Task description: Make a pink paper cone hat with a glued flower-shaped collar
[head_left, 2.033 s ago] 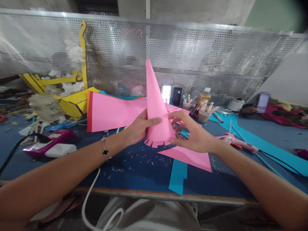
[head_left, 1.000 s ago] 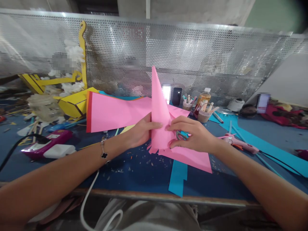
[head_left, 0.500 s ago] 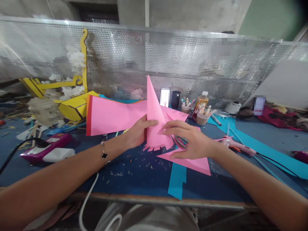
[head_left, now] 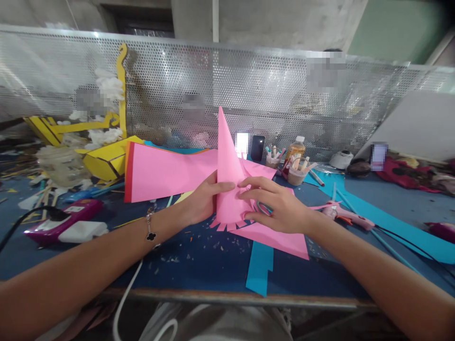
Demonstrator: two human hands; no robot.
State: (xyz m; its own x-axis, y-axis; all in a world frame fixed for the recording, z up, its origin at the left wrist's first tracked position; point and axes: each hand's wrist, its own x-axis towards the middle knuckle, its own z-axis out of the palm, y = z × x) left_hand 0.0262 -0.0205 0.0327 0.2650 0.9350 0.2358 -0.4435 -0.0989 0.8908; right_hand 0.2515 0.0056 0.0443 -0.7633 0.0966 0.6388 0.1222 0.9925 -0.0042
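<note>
A pink paper cone (head_left: 227,175) stands point up between my hands, with a fringe of cut tabs around its lower edge. My left hand (head_left: 202,199) is closed on the cone's left side, its thumb across the front. On the right side, the fingertips and thumb of my right hand (head_left: 275,203) press on the cone's lower part. A grey-green loop, like a scissors handle (head_left: 263,208), shows behind the right hand; I cannot tell whether it is held. Under that hand lies a flat pink paper piece (head_left: 280,240).
Large pink sheets (head_left: 167,173) lie behind my left hand. A pink glue gun (head_left: 350,215) and blue paper (head_left: 384,213) are at the right. A purple power strip (head_left: 67,220) sits left, near a yellow paper structure (head_left: 106,158). Cups of pens (head_left: 296,175) stand behind.
My right thumb has moved up and in, onto the cone's lower part, and the fingers have shifted slightly. My left hand keeps its hold. The whole view has shifted slightly.
</note>
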